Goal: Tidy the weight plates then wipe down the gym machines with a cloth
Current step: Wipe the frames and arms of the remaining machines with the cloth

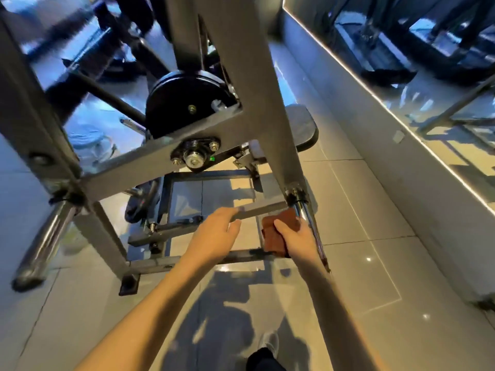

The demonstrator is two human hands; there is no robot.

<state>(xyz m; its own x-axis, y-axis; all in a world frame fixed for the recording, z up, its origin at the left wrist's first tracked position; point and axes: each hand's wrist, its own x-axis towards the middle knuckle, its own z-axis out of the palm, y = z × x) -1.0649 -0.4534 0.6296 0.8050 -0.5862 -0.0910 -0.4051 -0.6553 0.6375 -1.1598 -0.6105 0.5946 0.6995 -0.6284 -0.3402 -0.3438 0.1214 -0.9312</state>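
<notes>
So, looking down through the grey frame [241, 76] of a plate-loaded machine. The left hand [217, 228] is wrapped around a flat grey bar [259, 210] that sticks out low on the frame, fingers curled over the top and thumb underneath. The right hand [294, 239] is gripping a folded brown cloth [270, 242], thumb across the front of it. The cloth sits right beside the thin chrome post [308, 218] at the bottom of the frame's right leg, just under the end of that grey bar. Can't honestly tell if it's actually touching the chrome or only next to it. As for plates, there's a black weight plate [184, 103] loaded higher up inside the frame, just above the pivot bolt [195, 156]. Another dark plate [139, 207] sits lower down on the left, half hidden behind the frame. A fat chrome sleeve [45, 236] pokes out at the far left with nothing on it. The seat pad [302, 127] is behind the right leg, there's a mirror [428, 62] along the right wall, the floor [375, 210] is pale and tiled, and one shoe [269, 341] shows at the bottom.
</notes>
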